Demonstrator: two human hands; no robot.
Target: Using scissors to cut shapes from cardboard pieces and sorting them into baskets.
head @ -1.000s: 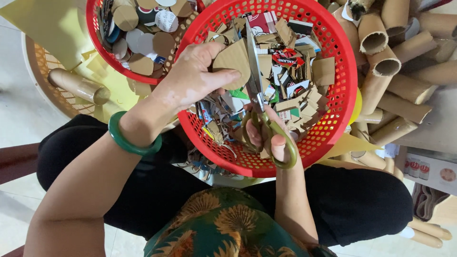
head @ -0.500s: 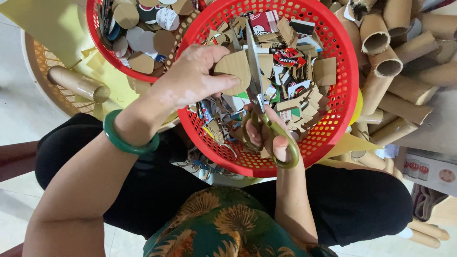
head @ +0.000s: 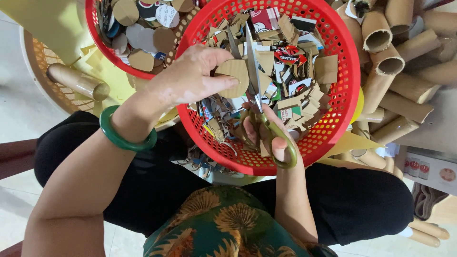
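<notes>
Your left hand (head: 190, 78) pinches a cardboard disc (head: 233, 78) between thumb and fingers, holding it flat over the red basket (head: 340, 102) on your lap. Your right hand (head: 266, 135) is closed through the loops of the scissors (head: 259, 102), thumb and fingers in the olive handles; the blades stand slightly apart and run away from you, their long axis nearly straight up the view, biting into the disc's right edge. So the disc lies just left of the blades and ahead of your right hand, with the left hand nearer to it. Under both hands the basket holds a heap of cardboard scraps (head: 290, 71), its rim close on all sides. To the upper left, a second red basket (head: 95, 28) holds cut discs. On the right lie cardboard tubes (head: 395, 90), and one more tube (head: 76, 81) lies in a pale basket on the left.
</notes>
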